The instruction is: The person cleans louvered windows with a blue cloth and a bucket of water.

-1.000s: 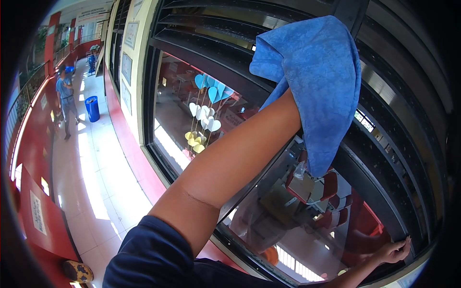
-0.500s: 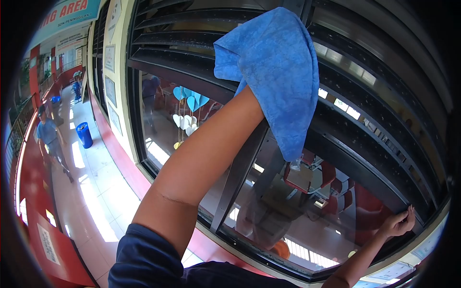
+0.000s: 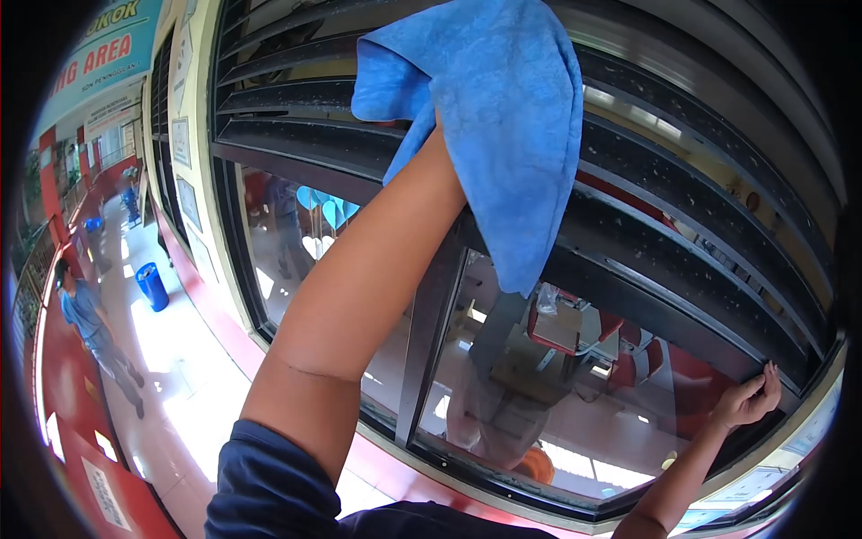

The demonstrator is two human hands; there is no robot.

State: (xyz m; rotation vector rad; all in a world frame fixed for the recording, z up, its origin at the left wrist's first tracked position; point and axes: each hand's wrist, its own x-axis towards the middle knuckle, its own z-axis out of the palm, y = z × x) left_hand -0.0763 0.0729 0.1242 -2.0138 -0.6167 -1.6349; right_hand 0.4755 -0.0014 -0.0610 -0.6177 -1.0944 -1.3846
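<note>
A blue cloth (image 3: 507, 135) drapes over my left hand, hiding its fingers, at the top of the view. My raised left forearm (image 3: 359, 278) reaches up to it from the lower left. The cloth lies in front of the black louvre slats (image 3: 682, 171), and its lower tip hangs over the upper part of the glass pane. Low on the right, my right hand (image 3: 750, 400) has its fingers curled at the edge of the black window frame (image 3: 669, 310).
A person (image 3: 94, 323) in a blue shirt is in the corridor on the left, near a blue bin (image 3: 153, 286). Behind the glass are chairs, a desk (image 3: 561, 323) and blue heart decorations (image 3: 334, 208). A banner (image 3: 103, 58) hangs at the upper left.
The cloth and my left arm have moved slightly up and left in view. My right hand stays at the frame. The person in the corridor appears lower and nearer.
</note>
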